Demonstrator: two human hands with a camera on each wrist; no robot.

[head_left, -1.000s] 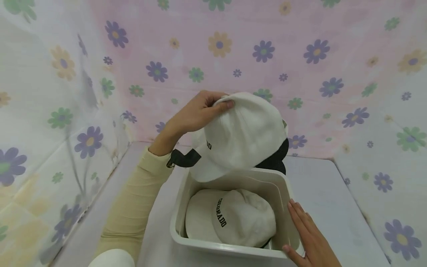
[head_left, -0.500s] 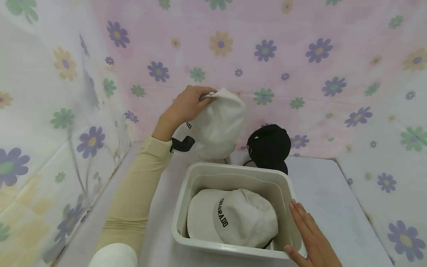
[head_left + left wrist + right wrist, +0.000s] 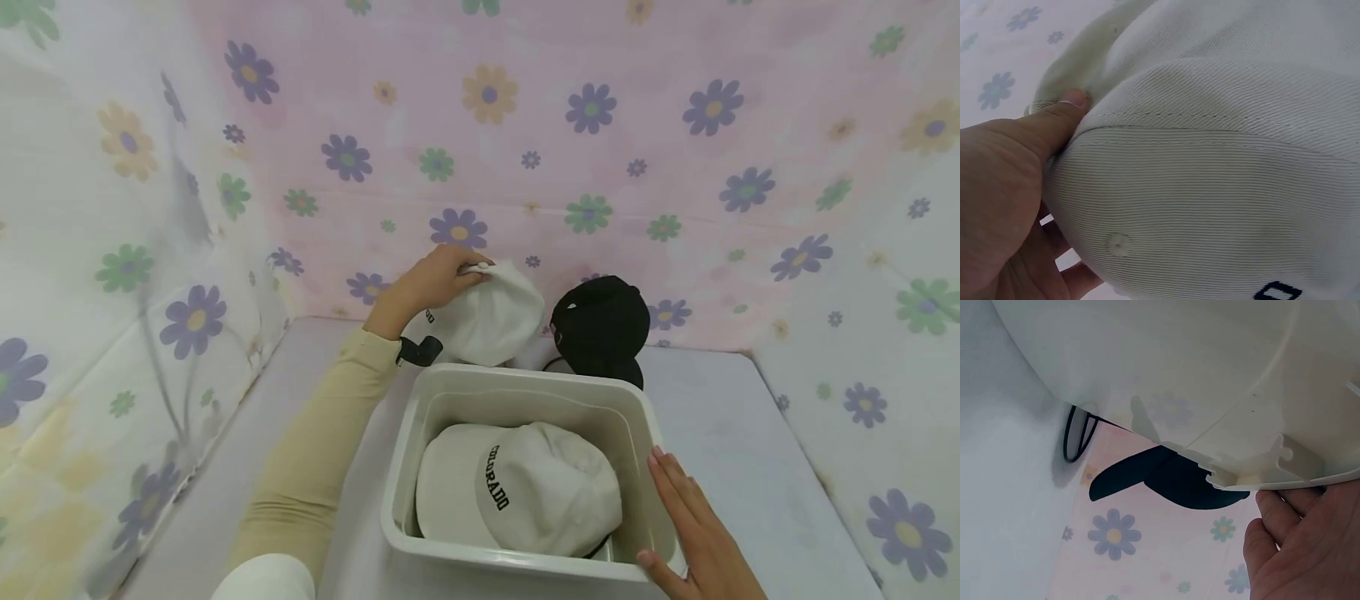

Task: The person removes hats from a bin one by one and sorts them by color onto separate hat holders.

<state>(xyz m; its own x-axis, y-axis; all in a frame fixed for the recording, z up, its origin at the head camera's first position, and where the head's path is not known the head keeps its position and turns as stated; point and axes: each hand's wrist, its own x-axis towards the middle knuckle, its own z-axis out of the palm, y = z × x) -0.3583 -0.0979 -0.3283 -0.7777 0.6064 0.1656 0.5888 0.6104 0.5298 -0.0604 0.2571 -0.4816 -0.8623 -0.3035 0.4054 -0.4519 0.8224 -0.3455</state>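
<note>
Behind the bin, my left hand (image 3: 438, 279) pinches the crown of a white baseball cap (image 3: 498, 312), thumb on one side and fingers on the other. Up close in the left wrist view, the ribbed cloth of that cap (image 3: 1210, 187) shows a stitched seam and an eyelet. A second off-white baseball cap (image 3: 558, 492), lettered COLORADO, lies inside a pale plastic bin (image 3: 517, 564), brim to the left. My right hand (image 3: 701, 525) rests with straight fingers against the bin's right rim, thumb near its front corner. In the right wrist view, the fingertips touch beneath the rim.
A black baseball cap (image 3: 603, 325) sits behind the bin, right of the held cap. Black wire loops (image 3: 1079, 437) show near it in the right wrist view. Flower-printed cloth (image 3: 540, 183) walls in the white tabletop (image 3: 735, 433) at the back and sides.
My left hand has carried the white cap left and back from above the bin, then lowered it behind the rim. The black cap came into fuller view. My right hand stayed put.
</note>
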